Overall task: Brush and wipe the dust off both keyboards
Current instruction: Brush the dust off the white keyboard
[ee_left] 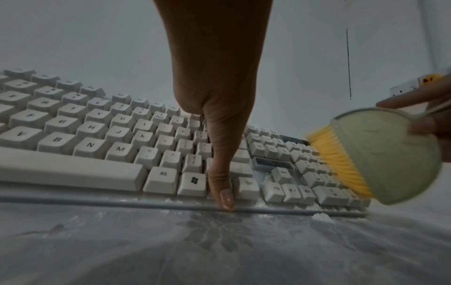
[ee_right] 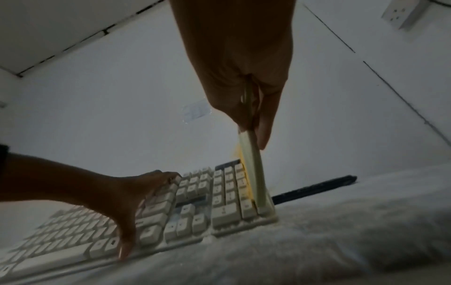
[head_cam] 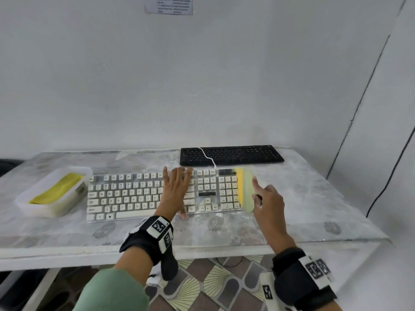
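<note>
White full-size keyboard with cream keycaps (head_cam: 143, 194) lies flat at the middle of the table. Right hand (head_cam: 268, 199) pinches a pale green flat-backed brush with yellow bristles (head_cam: 246, 189), thumb and fingers clamped on its back; bristles touch the number-pad end of the keys. White dust clumps (ee_left: 322, 217) sit along the near edge, just below the brush.

Left hand (head_cam: 176, 189), just left of the grip, lies spread and flat on the keys, fingers straight, thumb tip at the front rim.

Black low-profile keyboard (head_cam: 231, 154) lies beyond the grip, against the wall, a white cable (head_cam: 207, 157) draped over it.

Far left of the grip: white plastic tray (head_cam: 29, 204) holding a folded yellow cloth (head_cam: 56, 188).

Surface: white table under clear plastic sheet with grey floral print (head_cam: 314, 198), dusty. Plain white walls, printed notice (head_cam: 168, 5) taped up, patterned tile floor (head_cam: 208, 286).
</note>
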A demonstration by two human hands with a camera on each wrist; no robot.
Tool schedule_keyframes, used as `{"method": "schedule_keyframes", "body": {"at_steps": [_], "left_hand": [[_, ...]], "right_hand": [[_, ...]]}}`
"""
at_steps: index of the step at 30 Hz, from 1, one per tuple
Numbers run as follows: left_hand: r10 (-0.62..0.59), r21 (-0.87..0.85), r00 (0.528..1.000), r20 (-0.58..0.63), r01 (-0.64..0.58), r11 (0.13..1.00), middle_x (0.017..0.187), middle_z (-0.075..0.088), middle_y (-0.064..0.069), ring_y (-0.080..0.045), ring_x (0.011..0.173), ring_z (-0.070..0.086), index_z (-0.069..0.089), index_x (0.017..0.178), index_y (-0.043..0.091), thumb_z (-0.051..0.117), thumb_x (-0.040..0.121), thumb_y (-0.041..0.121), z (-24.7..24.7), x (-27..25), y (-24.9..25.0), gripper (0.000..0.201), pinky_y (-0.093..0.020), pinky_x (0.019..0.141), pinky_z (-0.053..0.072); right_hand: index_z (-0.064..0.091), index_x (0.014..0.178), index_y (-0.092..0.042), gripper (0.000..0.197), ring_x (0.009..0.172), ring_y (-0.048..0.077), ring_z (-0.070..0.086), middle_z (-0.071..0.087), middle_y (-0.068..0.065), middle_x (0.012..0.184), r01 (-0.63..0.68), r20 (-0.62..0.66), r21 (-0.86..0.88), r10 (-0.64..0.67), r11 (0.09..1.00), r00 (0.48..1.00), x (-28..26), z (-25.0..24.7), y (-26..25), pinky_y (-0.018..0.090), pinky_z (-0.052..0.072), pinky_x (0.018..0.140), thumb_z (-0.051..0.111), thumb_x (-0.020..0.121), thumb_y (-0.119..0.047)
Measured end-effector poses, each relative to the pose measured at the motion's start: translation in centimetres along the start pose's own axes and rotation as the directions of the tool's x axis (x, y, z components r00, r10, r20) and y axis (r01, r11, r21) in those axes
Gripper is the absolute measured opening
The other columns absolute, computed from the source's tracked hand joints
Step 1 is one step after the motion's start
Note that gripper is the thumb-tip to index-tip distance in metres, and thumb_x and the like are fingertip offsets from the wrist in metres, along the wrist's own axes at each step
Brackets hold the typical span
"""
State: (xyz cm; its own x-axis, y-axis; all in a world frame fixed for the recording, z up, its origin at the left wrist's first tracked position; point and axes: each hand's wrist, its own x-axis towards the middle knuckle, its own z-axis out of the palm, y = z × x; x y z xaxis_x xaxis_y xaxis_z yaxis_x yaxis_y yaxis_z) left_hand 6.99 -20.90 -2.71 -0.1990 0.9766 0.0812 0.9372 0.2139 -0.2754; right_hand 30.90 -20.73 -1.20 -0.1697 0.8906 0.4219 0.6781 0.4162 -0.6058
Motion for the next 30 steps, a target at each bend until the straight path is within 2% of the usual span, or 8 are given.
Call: {"method": "schedule_keyframes", "body": {"at_steps": [5, 10, 15, 19, 21, 24, 27, 30], "left_hand": [[0.002, -0.001, 1.0, -0.006, -0.002, 1.0, 0.147, 0.016, -0.012, -0.03, 0.14, 0.015, -0.019, 0.142, 0.01, 0.083, 0.056, 0.055, 0.1, 0.0, 0.0, 0.14, -0.055, 0.104, -0.018], [0.007, -0.023, 1.0, -0.025, -0.007, 1.0, 0.147, 0.019, -0.013, -0.03, 0.139, 0.017, -0.025, 0.129, 0.012, 0.084, 0.055, 0.054, 0.2, -0.1, -0.1, 0.139, -0.056, 0.107, -0.015], [0.018, -0.046, 1.0, -0.025, -0.02, 0.999, 0.147, 0.018, -0.012, -0.029, 0.139, 0.017, -0.023, 0.135, 0.012, 0.083, 0.055, 0.054, 0.0, -0.1, -0.2, 0.139, -0.056, 0.104, -0.018], [0.019, -0.047, 1.0, -0.009, -0.02, 0.999, 0.149, 0.016, -0.012, -0.029, 0.14, 0.015, -0.01, 0.15, 0.01, 0.083, 0.056, 0.053, -0.2, -0.2, -0.1, 0.139, -0.057, 0.107, -0.015], [0.016, -0.028, 1.0, -0.005, -0.016, 0.999, 0.149, 0.015, -0.013, -0.03, 0.141, 0.014, -0.014, 0.149, 0.01, 0.083, 0.057, 0.054, -0.2, -0.2, -0.1, 0.141, -0.057, 0.107, -0.015], [0.009, -0.022, 1.0, -0.013, -0.01, 1.0, 0.148, 0.017, -0.012, -0.03, 0.14, 0.016, -0.018, 0.143, 0.011, 0.083, 0.055, 0.056, -0.1, -0.2, -0.1, 0.141, -0.056, 0.104, -0.017], [0.005, -0.029, 1.0, -0.004, -0.005, 1.0, 0.149, 0.016, -0.012, -0.03, 0.14, 0.016, -0.01, 0.15, 0.01, 0.083, 0.055, 0.056, -0.1, -0.2, -0.1, 0.14, -0.057, 0.104, -0.017], [0.004, -0.036, 1.0, -0.007, -0.004, 0.999, 0.148, 0.016, -0.012, -0.03, 0.139, 0.016, -0.01, 0.15, 0.01, 0.083, 0.055, 0.056, -0.1, -0.2, -0.2, 0.141, -0.057, 0.103, -0.017]], "right_hand": [[0.044, 0.135, -0.012, 0.048, 0.077, 0.009, 0.048, 0.057, 0.009, 0.1, -0.033, 0.095, -0.031, 0.035, 0.999, 0.995, 0.9, -1.8, -0.4, 0.009, 0.036, 0.067, 0.054, 0.09, 0.001], [0.045, 0.135, -0.013, 0.05, 0.066, 0.01, 0.044, 0.047, 0.005, 0.083, 0.036, -0.115, 0.066, -0.028, 0.997, 0.993, 2.7, -2.4, -1.1, 0.01, 0.036, 0.071, 0.054, 0.089, 0.004], [0.042, 0.137, -0.013, 0.049, 0.063, 0.005, 0.039, 0.044, 0.002, 0.085, -0.001, 0.068, -0.064, 0.005, 0.998, 0.998, 0.4, -0.7, 0.0, 0.014, 0.033, 0.067, 0.051, 0.091, 0.001], [0.045, 0.135, -0.013, 0.049, 0.088, 0.015, 0.059, 0.059, 0.011, 0.116, -0.04, 0.202, -0.093, 0.058, 0.995, 0.978, 0.9, -2.1, -0.7, 0.009, 0.038, 0.073, 0.053, 0.089, 0.004], [0.047, 0.133, -0.012, 0.049, 0.096, 0.018, 0.062, 0.058, 0.013, 0.124, -0.047, 0.159, -0.059, 0.056, 0.997, 0.986, 2.2, -3.0, -1.3, 0.01, 0.039, 0.078, 0.055, 0.088, 0.004], [0.045, 0.135, -0.013, 0.048, 0.098, 0.025, 0.06, 0.059, 0.016, 0.112, 0.0, 0.009, -0.03, 0.0, 1.0, 1.0, 3.4, -3.1, -1.8, 0.02, 0.043, 0.087, 0.054, 0.09, 0.001], [0.039, 0.139, -0.012, 0.05, 0.082, 0.017, 0.053, 0.049, 0.006, 0.09, 0.014, 0.066, -0.083, -0.009, 0.996, 0.998, 2.1, -1.7, -1.3, 0.019, 0.045, 0.078, 0.051, 0.092, 0.0], [0.041, 0.138, -0.013, 0.05, 0.077, 0.014, 0.049, 0.046, 0.003, 0.087, -0.024, 0.147, -0.1, 0.039, 0.995, 0.988, 0.4, -1.0, -0.2, 0.016, 0.039, 0.07, 0.051, 0.091, 0.001]]}}
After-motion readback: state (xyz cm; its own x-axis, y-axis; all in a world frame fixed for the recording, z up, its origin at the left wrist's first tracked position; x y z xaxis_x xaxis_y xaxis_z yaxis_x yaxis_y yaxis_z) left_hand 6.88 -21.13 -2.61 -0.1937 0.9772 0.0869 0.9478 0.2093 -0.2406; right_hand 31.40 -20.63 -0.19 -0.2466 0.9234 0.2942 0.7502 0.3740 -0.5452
